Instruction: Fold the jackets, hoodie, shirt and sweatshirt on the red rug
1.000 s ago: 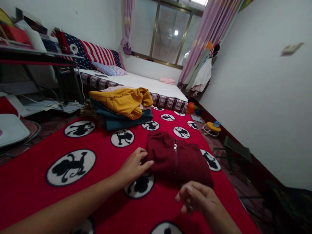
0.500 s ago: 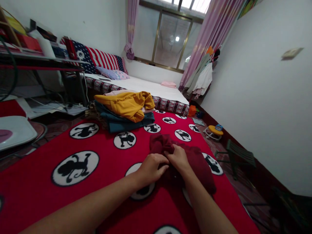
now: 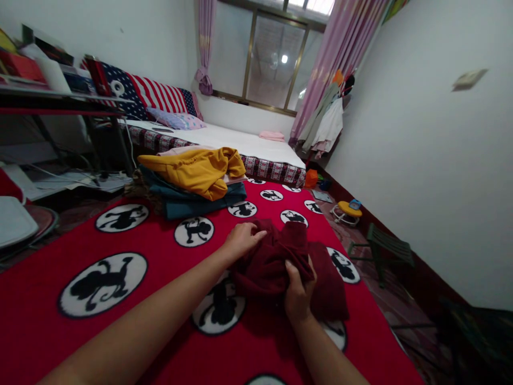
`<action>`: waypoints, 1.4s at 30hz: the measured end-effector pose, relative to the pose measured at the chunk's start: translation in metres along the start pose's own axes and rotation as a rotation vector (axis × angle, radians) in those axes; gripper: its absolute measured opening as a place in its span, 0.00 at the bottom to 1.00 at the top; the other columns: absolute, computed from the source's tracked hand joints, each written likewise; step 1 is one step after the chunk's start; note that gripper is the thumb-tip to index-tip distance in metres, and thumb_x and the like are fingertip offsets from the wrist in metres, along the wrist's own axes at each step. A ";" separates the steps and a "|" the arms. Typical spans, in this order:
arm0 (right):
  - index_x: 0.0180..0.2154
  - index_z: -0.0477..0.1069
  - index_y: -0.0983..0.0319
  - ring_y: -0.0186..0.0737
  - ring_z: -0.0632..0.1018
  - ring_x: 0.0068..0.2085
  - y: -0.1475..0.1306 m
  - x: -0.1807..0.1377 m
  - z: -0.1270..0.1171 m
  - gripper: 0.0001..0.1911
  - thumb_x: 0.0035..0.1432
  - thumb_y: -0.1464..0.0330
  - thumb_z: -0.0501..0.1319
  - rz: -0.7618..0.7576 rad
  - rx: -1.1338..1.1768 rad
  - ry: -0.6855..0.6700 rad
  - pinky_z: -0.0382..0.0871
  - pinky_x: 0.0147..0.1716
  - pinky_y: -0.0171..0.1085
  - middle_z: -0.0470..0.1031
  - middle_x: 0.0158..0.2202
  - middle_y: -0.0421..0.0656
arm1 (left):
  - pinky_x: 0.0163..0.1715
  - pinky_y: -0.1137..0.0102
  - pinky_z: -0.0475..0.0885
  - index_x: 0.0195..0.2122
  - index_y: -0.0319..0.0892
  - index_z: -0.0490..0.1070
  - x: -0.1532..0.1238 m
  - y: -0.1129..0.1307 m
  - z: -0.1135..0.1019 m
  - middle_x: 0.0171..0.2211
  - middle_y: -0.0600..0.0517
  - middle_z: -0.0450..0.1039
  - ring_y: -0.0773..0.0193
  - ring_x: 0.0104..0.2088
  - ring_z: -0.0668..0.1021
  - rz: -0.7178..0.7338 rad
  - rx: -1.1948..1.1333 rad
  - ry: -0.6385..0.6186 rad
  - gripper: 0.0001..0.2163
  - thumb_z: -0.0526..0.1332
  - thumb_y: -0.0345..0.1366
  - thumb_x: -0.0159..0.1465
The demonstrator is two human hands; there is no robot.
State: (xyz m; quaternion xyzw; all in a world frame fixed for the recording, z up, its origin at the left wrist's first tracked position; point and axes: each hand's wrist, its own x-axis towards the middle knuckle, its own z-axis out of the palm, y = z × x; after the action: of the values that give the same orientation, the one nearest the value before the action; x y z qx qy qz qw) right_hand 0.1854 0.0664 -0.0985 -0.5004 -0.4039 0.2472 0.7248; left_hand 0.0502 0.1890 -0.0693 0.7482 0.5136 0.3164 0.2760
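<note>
A dark maroon garment (image 3: 264, 267) lies bunched on the red blanket (image 3: 160, 289), which is patterned with black monkey figures in white circles. My left hand (image 3: 242, 240) is at the garment's upper left edge, with thumb and fingers pinching the cloth. Lower down, my right hand (image 3: 300, 286) grips a fold of it, thumb on top and the other fingers partly hidden under the fabric. A flatter part of maroon cloth (image 3: 331, 289) extends to the right of my right hand. What kind of garment it is, I cannot tell.
Ahead to the left sits a pile of clothes with a yellow garment (image 3: 192, 171) over teal cloth (image 3: 188, 206). Behind it stands a bed (image 3: 240, 139). A cluttered desk (image 3: 60, 104) is at far left; a green folding stool (image 3: 388, 246) and a yellow stool (image 3: 348, 209) stand right.
My hands have moved apart: the left up and leftward, the right downward. The maroon cloth between them is spread wider to the left. The view has shifted slightly.
</note>
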 end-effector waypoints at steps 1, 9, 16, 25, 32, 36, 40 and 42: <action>0.41 0.72 0.61 0.43 0.76 0.41 0.000 0.000 0.000 0.14 0.52 0.63 0.65 0.011 0.006 0.011 0.68 0.43 0.40 0.77 0.39 0.42 | 0.37 0.65 0.71 0.35 0.40 0.78 0.003 0.003 0.004 0.35 0.41 0.79 0.50 0.39 0.79 -0.023 0.071 -0.004 0.17 0.61 0.50 0.58; 0.38 0.73 0.61 0.44 0.76 0.40 -0.009 -0.003 0.004 0.15 0.47 0.63 0.66 0.025 0.025 0.075 0.69 0.44 0.41 0.78 0.37 0.43 | 0.43 0.66 0.70 0.35 0.42 0.77 0.005 0.017 0.028 0.38 0.45 0.78 0.56 0.41 0.78 0.145 0.089 -0.016 0.07 0.60 0.35 0.60; 0.39 0.73 0.60 0.44 0.76 0.39 -0.004 -0.003 -0.001 0.13 0.50 0.63 0.64 -0.016 0.012 -0.002 0.69 0.43 0.41 0.78 0.37 0.42 | 0.51 0.66 0.68 0.45 0.40 0.76 0.003 0.015 0.035 0.48 0.44 0.75 0.58 0.48 0.76 0.408 -0.361 -0.257 0.13 0.61 0.37 0.60; 0.39 0.72 0.62 0.40 0.76 0.36 -0.003 -0.002 0.000 0.12 0.53 0.64 0.64 -0.054 0.016 -0.014 0.69 0.39 0.38 0.77 0.35 0.41 | 0.50 0.65 0.69 0.41 0.41 0.78 -0.064 -0.003 -0.027 0.43 0.46 0.77 0.56 0.45 0.77 0.273 -0.407 -0.350 0.20 0.53 0.51 0.65; 0.43 0.68 0.60 0.39 0.77 0.38 -0.018 0.018 0.015 0.17 0.55 0.59 0.64 0.126 0.029 -0.054 0.71 0.39 0.38 0.76 0.39 0.41 | 0.39 0.69 0.69 0.34 0.42 0.77 -0.098 -0.020 -0.026 0.38 0.48 0.77 0.59 0.38 0.77 0.229 -0.158 -0.101 0.09 0.63 0.41 0.57; 0.52 0.65 0.57 0.43 0.74 0.53 -0.033 0.015 0.015 0.20 0.59 0.58 0.60 0.067 0.008 -0.283 0.68 0.52 0.44 0.71 0.54 0.47 | 0.24 0.72 0.62 0.22 0.40 0.69 -0.086 -0.034 -0.024 0.19 0.54 0.68 0.64 0.24 0.72 -0.015 -0.102 0.018 0.13 0.58 0.42 0.59; 0.38 0.76 0.57 0.45 0.71 0.55 -0.047 0.027 -0.011 0.08 0.57 0.64 0.62 -0.252 -0.435 -0.311 0.59 0.58 0.46 0.73 0.52 0.46 | 0.30 0.70 0.69 0.36 0.42 0.69 -0.082 -0.035 -0.032 0.30 0.52 0.75 0.62 0.30 0.77 -0.009 -0.122 0.113 0.09 0.60 0.39 0.56; 0.34 0.77 0.57 0.47 0.71 0.54 -0.048 0.044 -0.033 0.06 0.55 0.63 0.63 -0.341 -0.573 -0.204 0.58 0.58 0.48 0.74 0.50 0.46 | 0.37 0.68 0.72 0.45 0.43 0.68 -0.082 -0.031 -0.035 0.41 0.49 0.76 0.60 0.38 0.78 0.043 -0.119 0.174 0.15 0.61 0.41 0.58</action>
State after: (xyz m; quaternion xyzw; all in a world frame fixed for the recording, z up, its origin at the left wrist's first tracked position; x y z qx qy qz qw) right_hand 0.2353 0.0643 -0.0446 -0.5817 -0.6048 0.0480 0.5418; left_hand -0.0171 0.1245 -0.0846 0.7110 0.4999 0.4158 0.2678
